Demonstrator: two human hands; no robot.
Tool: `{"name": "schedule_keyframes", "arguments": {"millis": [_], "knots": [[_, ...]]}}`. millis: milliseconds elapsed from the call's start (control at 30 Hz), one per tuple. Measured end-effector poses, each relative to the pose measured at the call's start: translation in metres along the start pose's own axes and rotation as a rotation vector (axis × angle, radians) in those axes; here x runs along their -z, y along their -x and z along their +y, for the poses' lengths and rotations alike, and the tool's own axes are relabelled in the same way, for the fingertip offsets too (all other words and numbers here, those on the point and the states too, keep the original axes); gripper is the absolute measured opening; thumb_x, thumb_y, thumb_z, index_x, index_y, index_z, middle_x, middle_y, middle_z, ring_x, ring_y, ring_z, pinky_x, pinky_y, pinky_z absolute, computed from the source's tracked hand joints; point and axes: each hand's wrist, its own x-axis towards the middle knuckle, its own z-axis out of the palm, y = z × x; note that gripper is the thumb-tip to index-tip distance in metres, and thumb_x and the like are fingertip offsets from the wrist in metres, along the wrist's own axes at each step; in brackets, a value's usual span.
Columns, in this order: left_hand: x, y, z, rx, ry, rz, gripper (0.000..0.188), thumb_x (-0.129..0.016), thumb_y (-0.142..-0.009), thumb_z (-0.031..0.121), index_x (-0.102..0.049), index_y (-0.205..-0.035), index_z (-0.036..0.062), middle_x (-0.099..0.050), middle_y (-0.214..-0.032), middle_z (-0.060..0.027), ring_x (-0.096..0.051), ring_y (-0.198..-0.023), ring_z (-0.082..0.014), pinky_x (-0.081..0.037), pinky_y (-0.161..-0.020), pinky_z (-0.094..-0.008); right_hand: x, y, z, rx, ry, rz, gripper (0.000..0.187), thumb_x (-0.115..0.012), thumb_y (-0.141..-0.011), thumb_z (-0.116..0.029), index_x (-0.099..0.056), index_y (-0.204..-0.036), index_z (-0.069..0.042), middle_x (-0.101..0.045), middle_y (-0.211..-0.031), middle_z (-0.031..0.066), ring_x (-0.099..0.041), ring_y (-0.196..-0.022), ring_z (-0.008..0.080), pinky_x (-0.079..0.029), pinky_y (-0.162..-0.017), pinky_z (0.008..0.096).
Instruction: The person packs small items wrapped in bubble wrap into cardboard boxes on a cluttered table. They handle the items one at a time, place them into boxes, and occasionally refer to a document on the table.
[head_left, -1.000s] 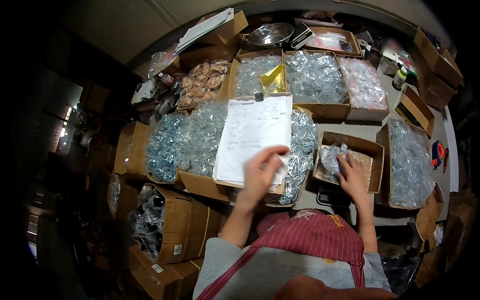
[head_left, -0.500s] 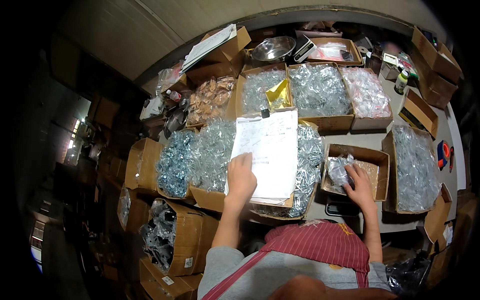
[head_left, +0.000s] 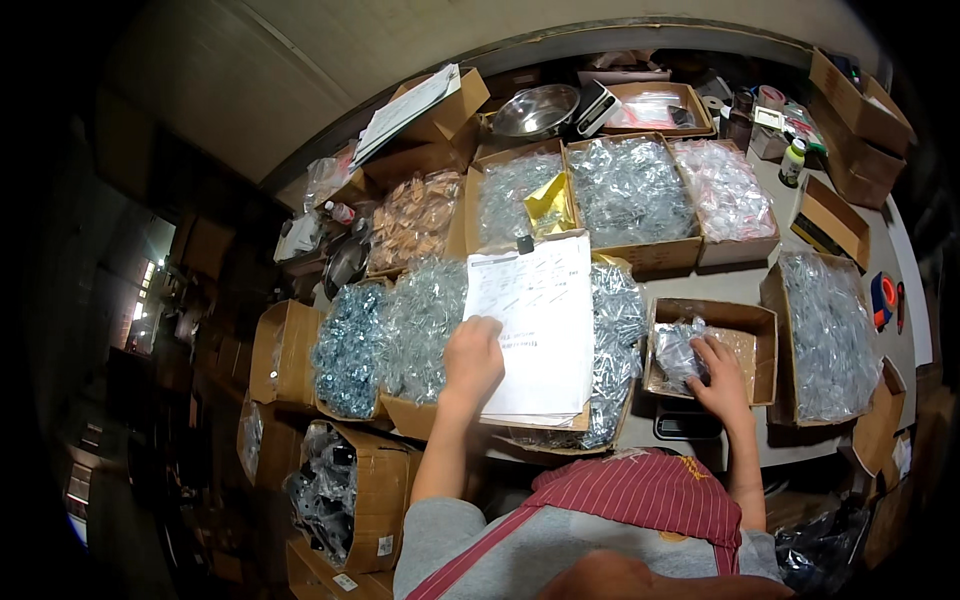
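Observation:
My left hand (head_left: 472, 362) is closed at the left edge of a clipboard with white printed sheets (head_left: 540, 340), its curled fingers lying over the paper. The clipboard rests across open boxes of bagged metal screws (head_left: 615, 345). Over on the right, my right hand (head_left: 722, 378) reaches into a small open cardboard box (head_left: 762, 345). Its thumb and fingers close on a clear plastic bag (head_left: 680, 352) at the box's left side; the bag's contents are hard to make out. A dark flat device (head_left: 686, 425) lies just in front of that box.
Boxes of bagged hardware (head_left: 635, 190) stand behind the clipboard, with wooden pieces (head_left: 412, 222) at the left. A tall box of bags (head_left: 825, 335) borders the right side. Farther back are a metal bowl (head_left: 536, 110) and a bottle (head_left: 792, 163); blue-and-red tape (head_left: 883, 298) lies far right.
The whole view has shifted slightly. My left hand stays at the clipboard's edge, and my right hand stays on the plastic bag with hardly any movement.

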Motion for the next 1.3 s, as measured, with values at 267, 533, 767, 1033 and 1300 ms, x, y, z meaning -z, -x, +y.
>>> {"name": "schedule_keyframes", "arguments": {"millis": [267,533,767,1033,1300], "knots": [[0.003,-0.015,0.01,-0.016,-0.208,-0.108,0.042,-0.059,-0.085,0.007,-0.063,-0.126,0.0184,-0.063,-0.083,-0.0119,-0.064,-0.067,-0.0344,-0.053,-0.064,-0.0432,-0.003,-0.001,0.003,0.012,0.026,0.019,0.073,-0.077,-0.073,-0.016,-0.048,-0.139,-0.004,-0.054,-0.137,0.022,-0.048,-0.129,0.0422,-0.039,-0.11,0.047],[0.005,-0.048,0.051,-0.196,-0.231,-0.42,0.073,-0.055,-0.085,0.01,-0.037,-0.154,0.0255,-0.065,-0.083,-0.0176,-0.066,-0.068,-0.0363,-0.052,-0.061,-0.0462,-0.003,-0.002,0.003,-0.004,-0.046,0.023,0.088,-0.079,-0.074,-0.019,-0.035,-0.147,0.004,-0.056,-0.13,0.0262,-0.051,-0.123,0.043,-0.041,-0.107,0.0467],[-0.014,-0.048,0.059,-0.112,-0.194,-0.413,0.064,-0.054,-0.083,0.009,-0.048,-0.146,0.0171,-0.067,-0.072,-0.0172,-0.067,-0.063,-0.0357,-0.051,-0.06,-0.0478,-0.008,0.0,0.01,0.037,0.025,0.036,0.091,-0.079,-0.075,-0.022,-0.032,-0.148,0.004,-0.055,-0.131,0.0275,-0.05,-0.124,0.0442,-0.04,-0.107,0.0473],[-0.007,-0.041,0.034,-0.051,-0.211,-0.338,0.06,-0.054,-0.084,0.012,-0.052,-0.143,0.0163,-0.066,-0.067,-0.0183,-0.067,-0.062,-0.0374,-0.053,-0.063,-0.0495,0.0,-0.001,-0.003,-0.031,-0.083,0.016,0.086,-0.078,-0.075,-0.021,-0.035,-0.146,0.004,-0.054,-0.132,0.027,-0.05,-0.124,0.0433,-0.04,-0.108,0.0467],[-0.011,-0.036,0.022,0.069,-0.216,-0.282,0.056,-0.054,-0.083,0.013,-0.056,-0.139,0.0167,-0.066,-0.067,-0.0195,-0.068,-0.064,-0.0384,-0.054,-0.064,-0.0495,-0.004,-0.001,0.003,0.026,-0.01,0.029,0.071,-0.077,-0.075,-0.019,-0.047,-0.137,0.0,-0.055,-0.134,0.021,-0.049,-0.126,0.0412,-0.04,-0.109,0.0462]]}}
